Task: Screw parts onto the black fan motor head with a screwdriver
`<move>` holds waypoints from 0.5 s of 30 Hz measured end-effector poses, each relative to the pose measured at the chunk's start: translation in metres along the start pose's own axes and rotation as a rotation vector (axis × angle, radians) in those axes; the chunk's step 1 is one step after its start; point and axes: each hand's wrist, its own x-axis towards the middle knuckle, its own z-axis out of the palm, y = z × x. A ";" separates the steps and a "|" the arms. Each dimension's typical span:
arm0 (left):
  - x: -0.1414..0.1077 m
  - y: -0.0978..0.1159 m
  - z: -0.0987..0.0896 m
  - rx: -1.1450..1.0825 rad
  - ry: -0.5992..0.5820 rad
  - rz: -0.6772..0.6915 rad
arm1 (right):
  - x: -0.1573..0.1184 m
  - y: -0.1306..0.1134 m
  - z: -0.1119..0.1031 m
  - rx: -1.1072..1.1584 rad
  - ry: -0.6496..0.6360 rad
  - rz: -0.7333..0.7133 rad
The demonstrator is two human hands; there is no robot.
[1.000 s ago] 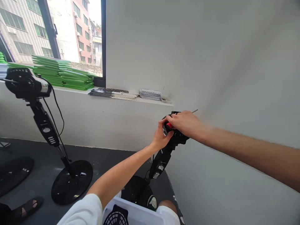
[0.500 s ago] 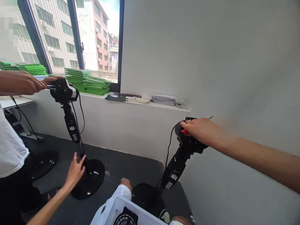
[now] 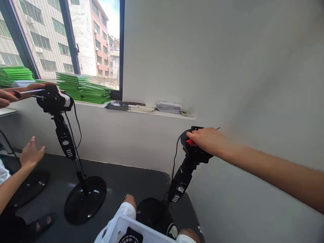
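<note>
My left hand [image 3: 31, 153] is held out at the left with its fingers apart and nothing in it. My right hand [image 3: 207, 137] is closed over the black motor head [image 3: 199, 155] of a stand fan without its grille. A red handle-like piece [image 3: 191, 142] shows under my fingers, mostly covered. Past the knuckles a thin metal rod [image 3: 218, 128] sticks out; I cannot tell what it belongs to. The fan's stem with its dial [image 3: 180, 189] leans down to a round black base [image 3: 152, 214].
At left a co-worker's hands [image 3: 6, 98] hold a screwdriver [image 3: 31, 91] at another fan head [image 3: 54, 99] on a round base [image 3: 84, 199]. A white basket [image 3: 149, 231] with a black grille part [image 3: 130, 236] lies at my lap. Green stacks [image 3: 95, 92] and papers [image 3: 169, 107] line the sill.
My left hand has moved left and up, away from the neighbouring fan's pole. The view has turned slightly right. My right hand stays on the fan head.
</note>
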 end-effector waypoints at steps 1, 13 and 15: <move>-0.008 0.005 0.005 0.026 -0.077 -0.007 | -0.001 -0.001 -0.002 -0.003 -0.008 0.002; -0.309 0.238 0.106 -0.566 -0.361 1.321 | -0.002 -0.010 -0.008 -0.035 -0.108 0.027; -0.325 0.297 0.085 -0.738 -0.242 1.358 | -0.002 -0.011 -0.009 -0.042 -0.112 0.031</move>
